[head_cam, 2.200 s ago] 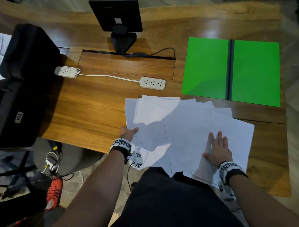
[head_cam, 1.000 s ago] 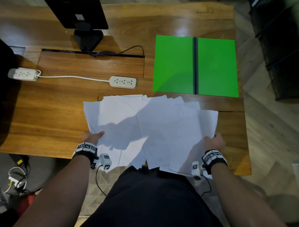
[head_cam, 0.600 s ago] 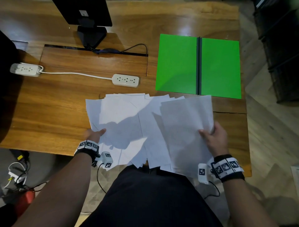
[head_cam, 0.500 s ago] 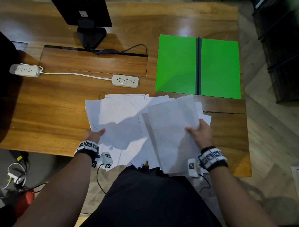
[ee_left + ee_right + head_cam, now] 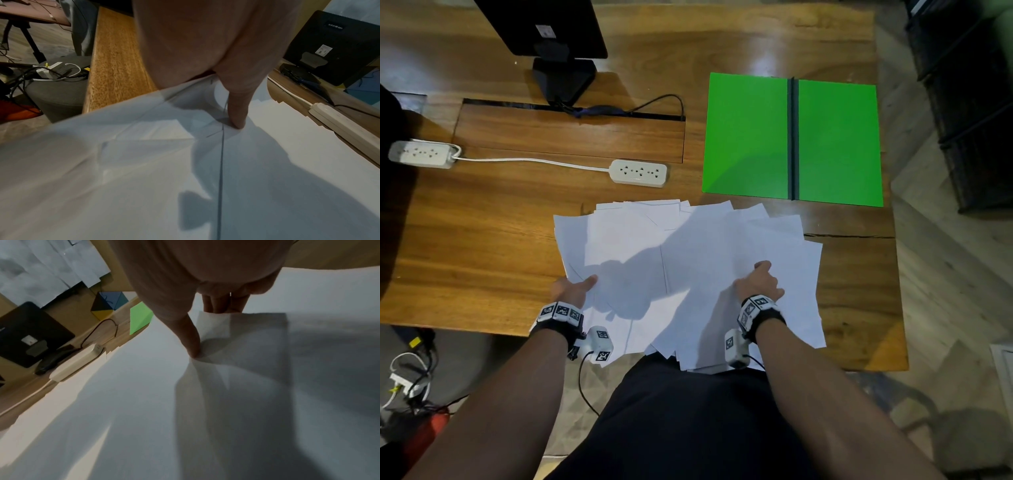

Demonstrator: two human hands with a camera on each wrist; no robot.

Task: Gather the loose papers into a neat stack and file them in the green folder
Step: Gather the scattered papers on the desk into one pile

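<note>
Several loose white papers (image 5: 688, 246) lie fanned out on the wooden table's near edge, partly overhanging it. My left hand (image 5: 578, 287) grips the pile's left edge; in the left wrist view its thumb (image 5: 236, 120) lies on top of the papers (image 5: 267, 162) and the fingers are hidden beneath. My right hand (image 5: 760, 277) pinches sheets in the right half of the pile, thumb (image 5: 193, 352) on top, fingers (image 5: 224, 305) tucked under a sheet of the papers (image 5: 144, 402). The green folder (image 5: 750, 137) lies open and flat beyond the pile, to the right; a corner of the folder (image 5: 139, 318) shows in the right wrist view.
A black monitor (image 5: 551, 31) stands at the back left. Two white power strips (image 5: 639, 173) (image 5: 421, 155) joined by a cable lie just behind the papers and at the far left. The table (image 5: 465, 240) has a crack near its right edge. Cables lie on the floor at left.
My right hand picked up sheets from the right end and carried them left onto the middle of the pile. The left hand kept its hold on the left edge.
</note>
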